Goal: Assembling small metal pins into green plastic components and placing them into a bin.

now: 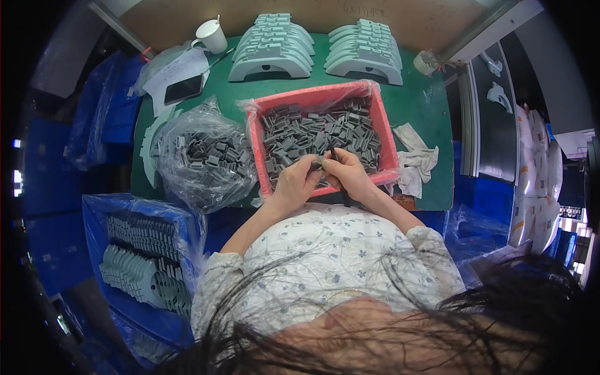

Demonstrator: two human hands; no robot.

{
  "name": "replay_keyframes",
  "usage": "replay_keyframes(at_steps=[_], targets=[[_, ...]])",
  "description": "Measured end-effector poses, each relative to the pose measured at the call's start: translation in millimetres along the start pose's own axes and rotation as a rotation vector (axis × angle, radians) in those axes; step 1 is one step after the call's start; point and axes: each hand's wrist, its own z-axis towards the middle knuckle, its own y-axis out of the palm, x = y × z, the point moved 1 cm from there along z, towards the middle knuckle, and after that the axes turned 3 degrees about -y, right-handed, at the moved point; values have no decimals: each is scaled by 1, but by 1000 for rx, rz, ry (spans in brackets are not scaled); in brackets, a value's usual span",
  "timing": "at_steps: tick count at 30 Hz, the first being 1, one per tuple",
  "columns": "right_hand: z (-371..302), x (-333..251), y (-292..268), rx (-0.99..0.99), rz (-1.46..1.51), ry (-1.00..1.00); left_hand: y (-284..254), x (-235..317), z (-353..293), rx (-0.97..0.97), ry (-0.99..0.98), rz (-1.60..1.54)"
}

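Observation:
Above the near side of a red bin (253,134), my two hands meet. My left hand (295,181) is closed, pinching a small grey plastic part (316,166) at its fingertips. A slim black tool (332,149) sticks up out of my right hand (352,177), whose fingers are wrapped round it and touch the part. The tool's working end is hidden by the fingers. Many similar small grey plastic pieces (322,129) fill the bin, which has clear film over its edges. More such pieces lie in a clear plastic bag (209,153) to the left.
On the green table (212,69) stand two stacks of pale curved parts (270,53) (365,53), a white mug (211,36), a phone (184,90) and a tape roll (426,62). A white cloth (414,159) lies right. A blue crate (103,209) of curved parts is lower left.

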Motion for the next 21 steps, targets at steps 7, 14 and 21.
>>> replay_keyframes(at_steps=[7,14,21], targets=[[-12,-11,-5,68,-135,-32,4,-2,-8,-51,-322,-432],[-19,-9,10,-52,-303,-136,18,-4,-13,-52,-349,-730],[-19,1,-8,24,-388,-70,7,0,-12,-225,-473,-470]])
